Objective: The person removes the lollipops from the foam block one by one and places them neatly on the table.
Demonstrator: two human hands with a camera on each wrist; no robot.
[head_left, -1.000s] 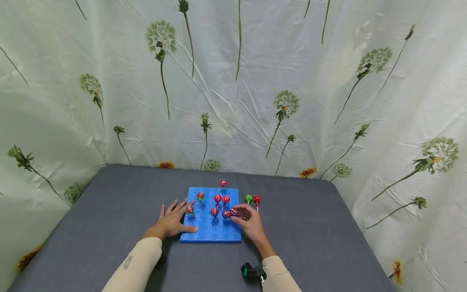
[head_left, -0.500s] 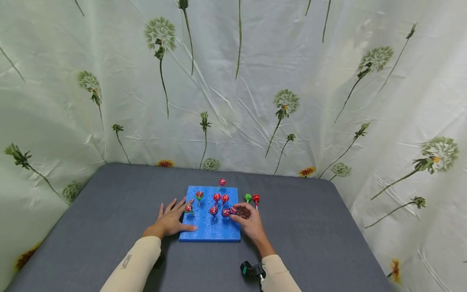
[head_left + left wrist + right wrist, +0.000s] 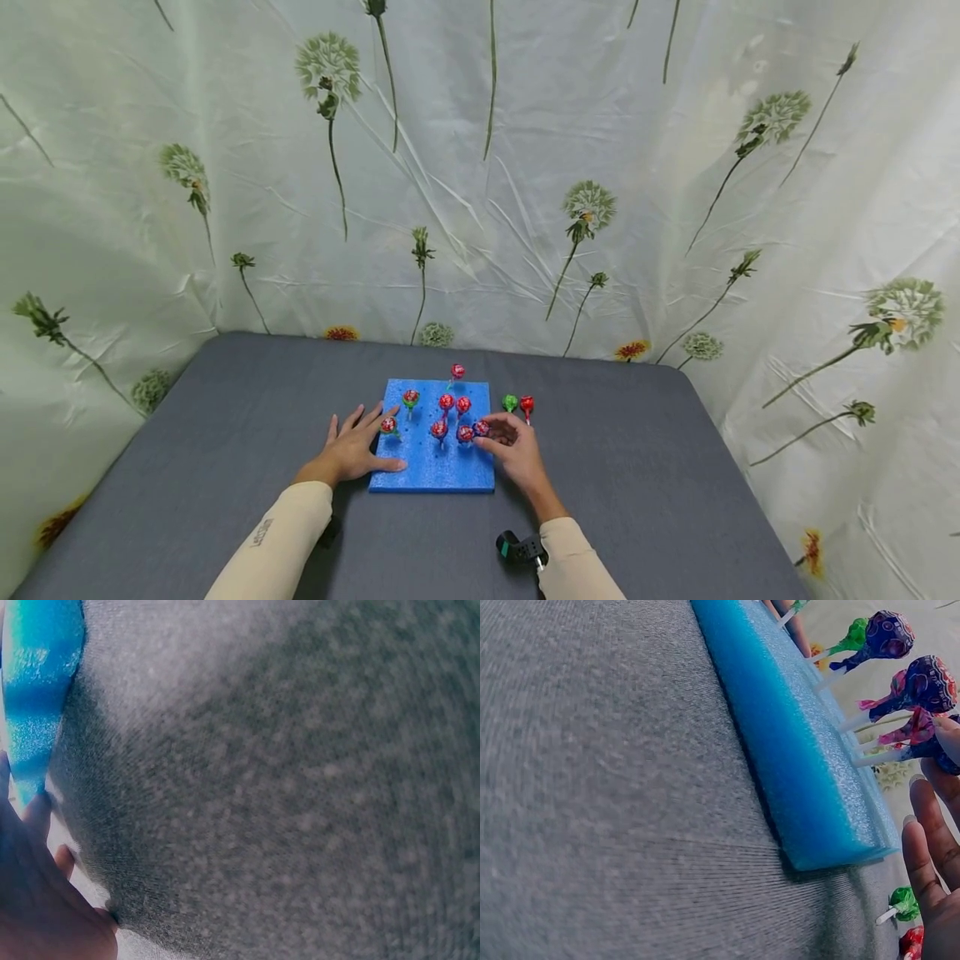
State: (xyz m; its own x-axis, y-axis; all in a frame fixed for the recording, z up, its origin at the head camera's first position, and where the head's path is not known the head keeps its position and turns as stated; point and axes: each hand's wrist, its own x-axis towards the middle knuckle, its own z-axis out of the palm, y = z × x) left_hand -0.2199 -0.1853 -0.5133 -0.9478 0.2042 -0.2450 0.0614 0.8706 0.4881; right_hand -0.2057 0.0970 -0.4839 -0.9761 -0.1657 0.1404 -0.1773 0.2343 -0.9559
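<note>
A blue foam board [image 3: 431, 477] lies on the table with several wrapped lollipops standing in it by their sticks. My left hand [image 3: 351, 454] rests spread over the board's left edge, beside a red-and-green lollipop [image 3: 388, 425]. At the board's right side my right hand [image 3: 519, 457] pinches a blue-and-red lollipop [image 3: 482, 427] between thumb and fingers. In the right wrist view the held lollipop's stick reaches the board's top; whether it sits in a hole cannot be told. Another blue-wrapped lollipop [image 3: 464, 432] stands right next to it. The left wrist view shows only part of the left hand [image 3: 45, 900].
A green lollipop [image 3: 510, 403] and a red lollipop [image 3: 527, 405] lie on the grey tablecloth [image 3: 637, 483] just right of the board. A pale curtain with dandelion prints [image 3: 480, 167] hangs behind the table. A black strap [image 3: 517, 548] is at my right wrist.
Both hands keep their places on the board and on the lollipop. The head view shifts only slightly.
</note>
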